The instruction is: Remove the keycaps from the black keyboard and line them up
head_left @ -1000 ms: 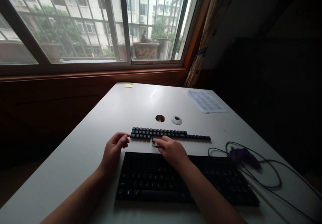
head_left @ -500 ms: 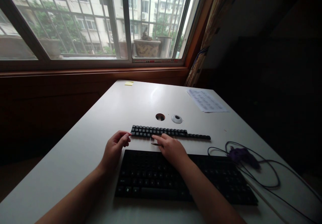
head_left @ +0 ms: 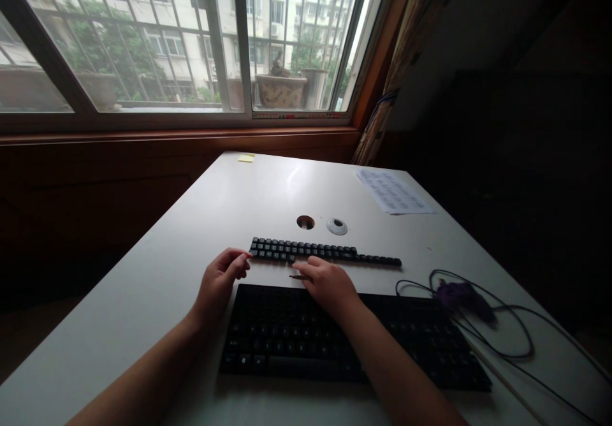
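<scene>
Loose black keycaps (head_left: pixel 306 249) stand in rows on the white desk, beyond a black keyboard (head_left: pixel 296 343) that has bare-looking patches in its upper part. My left hand (head_left: pixel 224 276) is closed, thumb against forefinger, with the fingertips at the left end of the nearest keycap row. Whether anything is pinched there is hidden. My right hand (head_left: pixel 329 280) is curled above the keyboard's back edge, around a thin, dark, pointed tool (head_left: pixel 297 277) whose tip points left. Its forefinger reaches to just beside the last keycap of the short nearest row.
A purple bundle (head_left: pixel 461 300) with black cables (head_left: pixel 521 330) lies right of the keyboard. Past the keycaps are a cable hole (head_left: pixel 305 222) and a round grey cover (head_left: pixel 337 226). Printed papers (head_left: pixel 394 191) and a yellow sticky note (head_left: pixel 246 158) lie near the far edge.
My right forefinger has drawn back slightly to the right from the nearest keycap row, so its end keycap now shows. My left hand has hardly moved.
</scene>
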A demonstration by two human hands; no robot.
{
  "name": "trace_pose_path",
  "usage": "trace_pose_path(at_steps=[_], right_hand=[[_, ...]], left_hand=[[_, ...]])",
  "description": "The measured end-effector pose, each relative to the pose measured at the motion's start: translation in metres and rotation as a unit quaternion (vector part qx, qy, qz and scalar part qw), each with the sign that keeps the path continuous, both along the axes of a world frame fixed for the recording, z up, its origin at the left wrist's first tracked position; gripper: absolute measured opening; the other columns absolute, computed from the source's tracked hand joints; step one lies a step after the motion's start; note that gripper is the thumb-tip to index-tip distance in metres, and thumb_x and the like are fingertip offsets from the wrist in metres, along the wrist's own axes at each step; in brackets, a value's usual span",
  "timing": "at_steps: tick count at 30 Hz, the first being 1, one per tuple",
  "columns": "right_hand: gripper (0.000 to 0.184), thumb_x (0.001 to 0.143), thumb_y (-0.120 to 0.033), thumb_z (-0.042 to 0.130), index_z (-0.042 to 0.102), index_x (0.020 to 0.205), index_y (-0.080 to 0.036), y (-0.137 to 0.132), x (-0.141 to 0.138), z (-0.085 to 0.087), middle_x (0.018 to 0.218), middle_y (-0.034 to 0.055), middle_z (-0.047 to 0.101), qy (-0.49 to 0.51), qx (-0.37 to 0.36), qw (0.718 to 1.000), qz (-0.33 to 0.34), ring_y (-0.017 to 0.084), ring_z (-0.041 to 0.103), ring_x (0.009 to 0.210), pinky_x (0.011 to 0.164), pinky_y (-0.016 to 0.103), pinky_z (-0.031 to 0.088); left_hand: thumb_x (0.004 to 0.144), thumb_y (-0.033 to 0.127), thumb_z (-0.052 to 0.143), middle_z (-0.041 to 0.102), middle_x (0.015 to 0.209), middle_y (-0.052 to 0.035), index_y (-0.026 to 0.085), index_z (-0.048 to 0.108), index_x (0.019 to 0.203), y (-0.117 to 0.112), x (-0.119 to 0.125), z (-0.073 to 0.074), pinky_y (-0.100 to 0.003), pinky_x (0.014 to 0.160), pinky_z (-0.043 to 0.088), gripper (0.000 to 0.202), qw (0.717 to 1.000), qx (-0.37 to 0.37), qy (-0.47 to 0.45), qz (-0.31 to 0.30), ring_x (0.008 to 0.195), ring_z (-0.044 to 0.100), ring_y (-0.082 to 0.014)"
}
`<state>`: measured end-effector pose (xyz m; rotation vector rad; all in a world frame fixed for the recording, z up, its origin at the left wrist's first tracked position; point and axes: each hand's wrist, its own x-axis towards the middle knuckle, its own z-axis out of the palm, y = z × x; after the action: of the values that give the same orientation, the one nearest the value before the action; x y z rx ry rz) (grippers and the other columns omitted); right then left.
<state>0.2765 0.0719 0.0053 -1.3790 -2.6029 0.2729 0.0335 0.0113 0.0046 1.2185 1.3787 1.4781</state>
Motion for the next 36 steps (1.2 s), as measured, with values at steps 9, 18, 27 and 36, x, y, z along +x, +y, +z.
trace_pose_path(at_steps=[9, 18, 27, 36], right_hand=[[0.040, 0.086, -0.023, 0.055, 0.064, 0.122, -0.038, 0.0000, -0.0006, -0.0006, 0.103, -0.0005, 0.067, -0.006, 0.000, 1.000, 0.000, 0.018, 0.066, 0.086, 0.075, 0.028, 0.047], [0.038, 0.090, -0.027, 0.054, 0.063, 0.125, -0.038, 0.0000, 0.0004, -0.0027, 0.103, 0.0003, 0.068, 0.003, 0.013, 1.000, 0.002, 0.017, 0.066, 0.084, 0.071, 0.027, 0.048], [0.043, 0.091, -0.017, 0.050, 0.058, 0.132, -0.026, -0.0022, -0.0019, 0.0012, 0.120, 0.0050, 0.064, 0.061, 0.073, 0.995, 0.016, 0.018, 0.065, 0.098, 0.085, 0.027, 0.052], [0.054, 0.084, -0.007, 0.048, 0.056, 0.135, -0.023, 0.0004, -0.0035, -0.0059, 0.144, 0.0029, 0.051, 0.048, 0.065, 0.994, 0.068, 0.019, 0.053, 0.125, 0.106, 0.032, 0.045]], left_hand=[[0.090, 0.035, 0.059, 0.059, 0.072, 0.0001, 0.017, 0.066, 0.091, -0.0007, 0.0011, 0.0023, -0.025, 0.064, 0.042, 0.019, 1.000, -0.005, -0.002, 0.002, 0.068, 0.051, -0.0141], [0.090, 0.034, 0.059, 0.059, 0.072, 0.0004, 0.017, 0.066, 0.090, -0.0001, 0.0008, 0.0015, -0.024, 0.064, 0.041, 0.018, 1.000, -0.006, -0.005, 0.001, 0.068, 0.051, -0.0136], [0.089, 0.034, 0.059, 0.059, 0.071, -0.0003, 0.017, 0.067, 0.090, -0.0006, 0.0024, 0.0029, -0.025, 0.063, 0.041, 0.018, 1.000, -0.005, -0.004, 0.003, 0.068, 0.051, -0.0147], [0.088, 0.033, 0.060, 0.059, 0.071, 0.0003, 0.017, 0.067, 0.089, -0.0010, 0.0030, 0.0040, -0.024, 0.063, 0.042, 0.017, 1.000, -0.002, -0.006, 0.001, 0.067, 0.052, -0.0137]])
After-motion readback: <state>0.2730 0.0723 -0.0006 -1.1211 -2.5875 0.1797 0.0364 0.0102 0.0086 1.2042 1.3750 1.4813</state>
